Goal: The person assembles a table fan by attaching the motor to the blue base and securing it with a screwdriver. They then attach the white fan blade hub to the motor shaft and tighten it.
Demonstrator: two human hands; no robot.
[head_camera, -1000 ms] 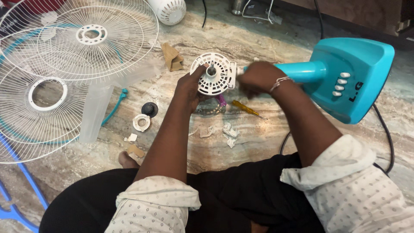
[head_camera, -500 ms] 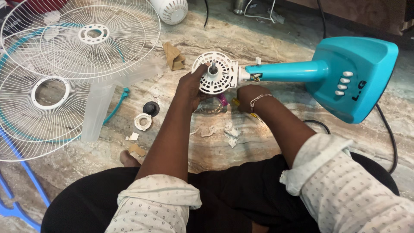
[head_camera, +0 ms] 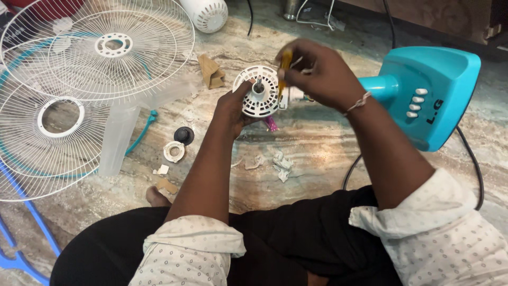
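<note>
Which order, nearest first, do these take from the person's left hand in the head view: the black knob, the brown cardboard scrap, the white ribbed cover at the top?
Measured from the left hand:
1. Brown cardboard scrap, just up and left of the hand.
2. Black knob, lower left on the floor, slightly farther.
3. White ribbed cover, far up at the frame's top edge.

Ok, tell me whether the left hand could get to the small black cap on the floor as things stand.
Probably yes. The left hand grips the white motor housing and would have to let go first, but the black cap lies uncovered on the floor just left of that forearm, beside a white ring.
</note>
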